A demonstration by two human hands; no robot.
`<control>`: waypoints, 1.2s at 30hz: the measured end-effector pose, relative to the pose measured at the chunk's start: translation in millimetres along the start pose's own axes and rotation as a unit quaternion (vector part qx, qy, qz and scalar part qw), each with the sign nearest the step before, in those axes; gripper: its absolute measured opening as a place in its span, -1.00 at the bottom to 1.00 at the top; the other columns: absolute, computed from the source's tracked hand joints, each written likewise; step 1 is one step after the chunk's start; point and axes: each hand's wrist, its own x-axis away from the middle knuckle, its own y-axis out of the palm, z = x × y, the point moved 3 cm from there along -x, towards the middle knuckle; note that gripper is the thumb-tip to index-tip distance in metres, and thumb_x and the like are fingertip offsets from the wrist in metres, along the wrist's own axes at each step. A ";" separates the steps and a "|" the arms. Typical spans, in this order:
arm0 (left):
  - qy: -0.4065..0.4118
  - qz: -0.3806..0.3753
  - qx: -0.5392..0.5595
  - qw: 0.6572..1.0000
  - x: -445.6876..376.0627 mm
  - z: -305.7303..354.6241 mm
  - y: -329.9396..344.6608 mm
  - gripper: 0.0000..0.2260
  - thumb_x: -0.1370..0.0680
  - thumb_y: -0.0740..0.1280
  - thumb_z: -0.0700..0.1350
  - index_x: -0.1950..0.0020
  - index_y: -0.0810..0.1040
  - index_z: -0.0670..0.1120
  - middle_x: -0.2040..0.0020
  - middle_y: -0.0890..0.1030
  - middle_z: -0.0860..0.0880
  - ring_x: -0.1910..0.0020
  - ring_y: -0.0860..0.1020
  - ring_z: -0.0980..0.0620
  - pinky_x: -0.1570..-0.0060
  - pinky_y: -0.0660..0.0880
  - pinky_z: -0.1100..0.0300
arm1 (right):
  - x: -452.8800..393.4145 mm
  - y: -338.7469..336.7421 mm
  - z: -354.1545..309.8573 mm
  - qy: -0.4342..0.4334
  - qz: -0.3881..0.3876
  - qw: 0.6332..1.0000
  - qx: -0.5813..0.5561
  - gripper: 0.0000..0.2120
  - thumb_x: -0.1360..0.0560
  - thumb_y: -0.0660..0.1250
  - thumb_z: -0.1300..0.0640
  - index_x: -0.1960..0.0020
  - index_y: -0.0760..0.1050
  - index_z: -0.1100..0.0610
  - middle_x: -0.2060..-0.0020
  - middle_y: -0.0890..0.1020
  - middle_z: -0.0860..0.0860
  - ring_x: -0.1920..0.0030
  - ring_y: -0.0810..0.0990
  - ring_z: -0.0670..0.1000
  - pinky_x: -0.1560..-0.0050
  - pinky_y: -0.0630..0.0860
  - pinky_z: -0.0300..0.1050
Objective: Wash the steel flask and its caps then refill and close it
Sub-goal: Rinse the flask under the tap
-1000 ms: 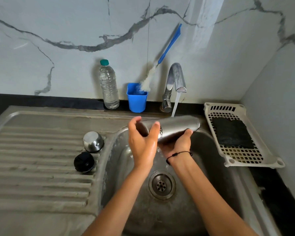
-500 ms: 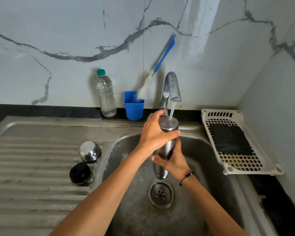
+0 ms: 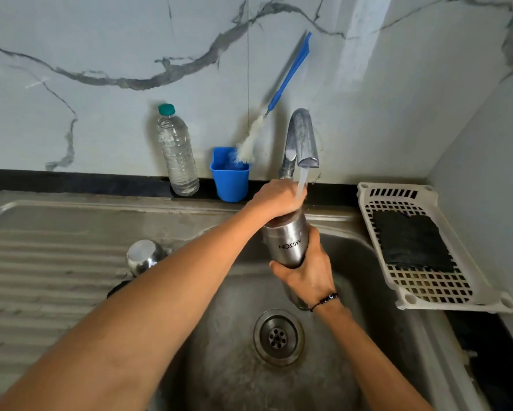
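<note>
The steel flask (image 3: 286,241) stands almost upright over the sink basin (image 3: 365,253), its lettering upside down. My right hand (image 3: 308,274) grips its lower body. My left hand (image 3: 276,198) is clamped over its upper end, right under the running tap (image 3: 301,140); the water stream (image 3: 302,182) falls onto that hand. A steel cap (image 3: 144,256) rests on the draining board to the left. The black cap (image 3: 117,289) lies just below it, mostly hidden behind my left forearm.
A clear plastic water bottle (image 3: 176,152) and a blue cup (image 3: 230,173) holding a blue-handled bottle brush (image 3: 279,96) stand at the back wall. A white plastic basket (image 3: 421,247) with a dark scrub pad (image 3: 409,241) sits to the right. The drain (image 3: 278,336) is in the basin.
The flask went from lying sideways under the tap to upright. My left hand moved onto its top end, my right hand stayed on its body, and the view came closer.
</note>
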 end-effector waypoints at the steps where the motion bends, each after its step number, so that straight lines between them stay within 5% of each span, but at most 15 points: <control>1: -0.006 0.007 -0.014 1.000 -5.0 -1.7 0.0 -0.76 -0.67 0.06 -0.07 -0.11 0.45 -0.17 -0.07 0.52 -0.20 -0.07 0.53 -0.16 -0.12 0.47 0.01 | 2.1 0.9 -0.4 0.003 0.005 1.000 -0.001 -0.20 -0.21 0.57 0.09 -0.33 0.23 0.10 -0.06 0.54 0.02 0.01 0.55 0.03 0.02 0.53 -0.10; 3: -0.018 0.024 -0.032 0.999 -8.8 -3.2 3.7 -0.83 -0.65 0.10 -0.06 -0.03 0.43 -0.10 -0.06 0.53 -0.18 -0.05 0.54 -0.14 -0.10 0.50 -0.03 | 4.3 3.1 0.0 0.022 0.007 1.000 -0.017 -0.22 -0.21 0.57 0.09 -0.31 0.23 0.08 -0.03 0.54 0.00 0.05 0.56 0.01 0.05 0.52 -0.13; 6: -0.015 0.041 -0.040 0.998 -2.0 6.9 20.8 -0.66 -0.64 0.03 0.11 -0.01 0.46 -0.10 0.05 0.55 -0.12 0.10 0.55 -0.06 0.16 0.48 0.11 | 2.4 1.8 3.9 0.072 0.016 0.996 -0.047 -0.28 -0.24 0.57 0.12 -0.27 0.25 0.10 0.05 0.54 -0.03 0.08 0.57 0.02 0.14 0.43 -0.22; 8: 0.022 0.067 -0.143 0.987 9.0 15.1 37.0 -0.62 -0.63 0.03 0.11 -0.07 0.50 -0.13 -0.02 0.55 -0.12 0.01 0.53 -0.09 0.09 0.44 0.10 | 1.0 -1.5 6.6 0.082 0.020 0.995 -0.055 -0.24 -0.25 0.57 0.14 -0.31 0.23 0.13 0.06 0.53 -0.02 0.07 0.56 0.03 0.13 0.41 -0.22; 10: 0.078 0.172 -0.193 0.963 22.2 10.2 45.9 -0.65 -0.64 0.09 0.06 -0.09 0.51 -0.16 -0.01 0.56 -0.13 -0.01 0.53 -0.08 0.02 0.45 0.08 | -1.5 -3.1 6.8 0.068 0.013 0.997 -0.043 -0.21 -0.29 0.55 0.14 -0.37 0.17 0.15 0.04 0.54 0.03 0.08 0.55 0.04 0.12 0.44 -0.17; 15: 0.237 0.415 -0.156 0.864 58.0 -9.0 64.6 -0.68 -0.53 0.14 -0.13 -0.09 0.59 -0.28 0.04 0.65 -0.20 0.02 0.61 -0.14 -0.03 0.57 0.06 | -6.9 -9.8 9.2 0.075 0.027 0.997 -0.022 -0.48 -0.47 0.38 0.11 -0.30 0.20 0.20 -0.03 0.60 0.18 0.03 0.60 0.21 0.16 0.44 -0.08; 18: 0.168 0.273 -0.166 0.933 51.0 -4.1 48.5 -0.64 -0.63 0.07 0.03 -0.08 0.56 -0.16 0.04 0.62 -0.14 0.03 0.60 -0.09 0.05 0.54 0.09 | 5.6 -5.1 10.1 0.056 0.024 0.998 -0.013 -0.35 -0.32 0.50 0.14 -0.30 0.26 0.16 0.02 0.61 0.13 0.07 0.60 0.18 0.18 0.43 -0.13; 22: 0.024 0.027 -0.075 0.997 30.1 -1.8 25.2 -0.48 -0.62 -0.09 0.21 -0.10 0.55 -0.05 -0.12 0.55 -0.11 -0.13 0.50 -0.12 -0.13 0.39 0.02 | 18.0 -0.8 4.1 0.016 0.023 1.000 -0.009 -0.25 -0.22 0.56 0.09 -0.30 0.27 0.09 0.00 0.58 0.06 0.09 0.57 0.07 0.13 0.48 -0.15; 36: -0.022 -0.118 -0.037 0.992 8.6 16.2 27.1 -0.33 -0.59 -0.14 0.32 -0.41 0.37 -0.11 -0.45 0.32 -0.18 -0.40 0.30 -0.19 -0.37 0.26 -0.08 | 16.3 -6.0 10.3 0.063 0.032 0.997 -0.030 -0.29 -0.25 0.56 0.05 -0.26 0.25 0.11 0.01 0.58 0.05 0.08 0.58 0.06 0.09 0.52 -0.10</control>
